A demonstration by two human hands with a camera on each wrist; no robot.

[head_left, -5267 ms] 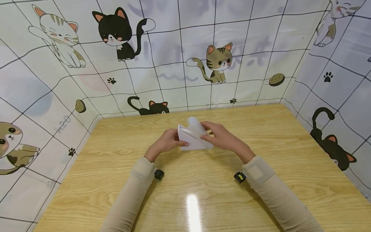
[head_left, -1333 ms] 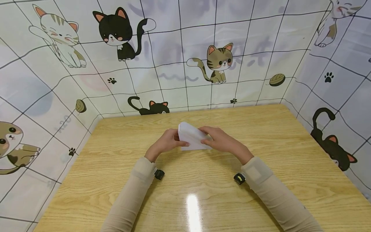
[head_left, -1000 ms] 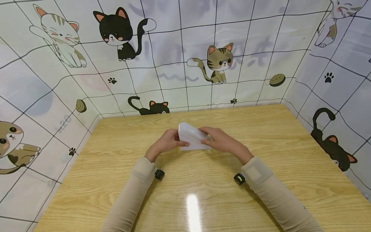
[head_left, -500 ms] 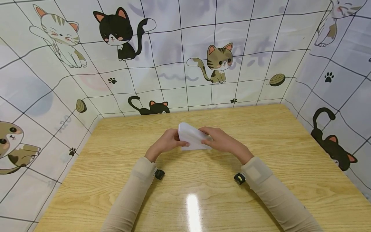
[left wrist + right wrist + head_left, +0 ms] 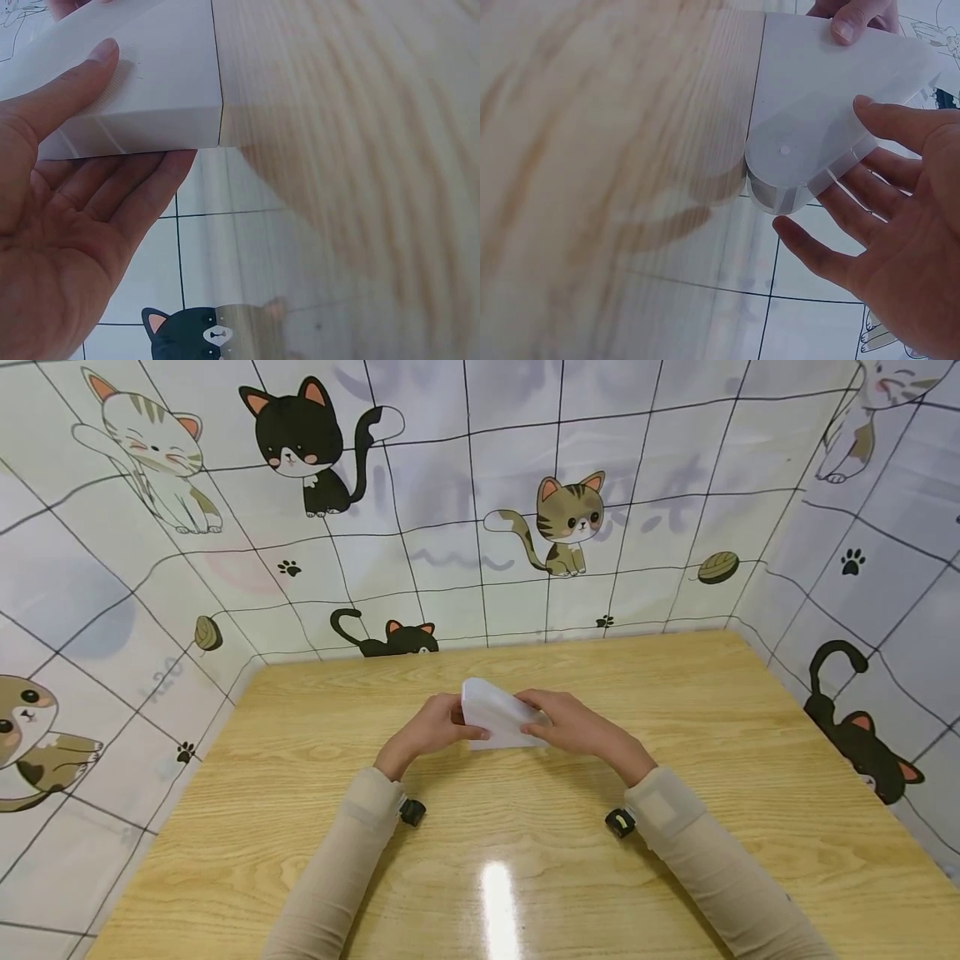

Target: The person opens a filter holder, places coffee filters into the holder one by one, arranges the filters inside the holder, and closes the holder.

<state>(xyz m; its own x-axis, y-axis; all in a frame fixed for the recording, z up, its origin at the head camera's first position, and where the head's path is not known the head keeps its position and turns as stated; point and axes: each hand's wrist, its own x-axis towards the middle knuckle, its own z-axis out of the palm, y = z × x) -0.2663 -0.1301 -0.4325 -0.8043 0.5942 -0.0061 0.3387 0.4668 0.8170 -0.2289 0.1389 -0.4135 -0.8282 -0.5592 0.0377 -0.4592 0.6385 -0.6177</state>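
Observation:
A wedge-shaped white plastic case [image 5: 491, 714] with a translucent swivel cover [image 5: 786, 161] stands on edge on the table, its cover down over the body. My left hand [image 5: 433, 723] holds the taller left end, thumb on the near face and fingers behind. In the left wrist view that thumb [image 5: 94, 75] lies flat on the white face. My right hand [image 5: 562, 718] pinches the sloping right side between thumb and fingers. The right wrist view shows a round pivot at the cover's low corner, close to the little finger.
The wood-grain table [image 5: 420, 877] reaches back to a cat-print cloth wall [image 5: 450, 527], with more of that cloth at both sides. A bright light reflection lies on the table's near part. Small black devices [image 5: 412, 812] sit at both sleeve cuffs.
The translucent cover, raised above the case in the oldest frame, has swung down over it, and the right hand has lowered slightly with it. Over the last second both hands stay still.

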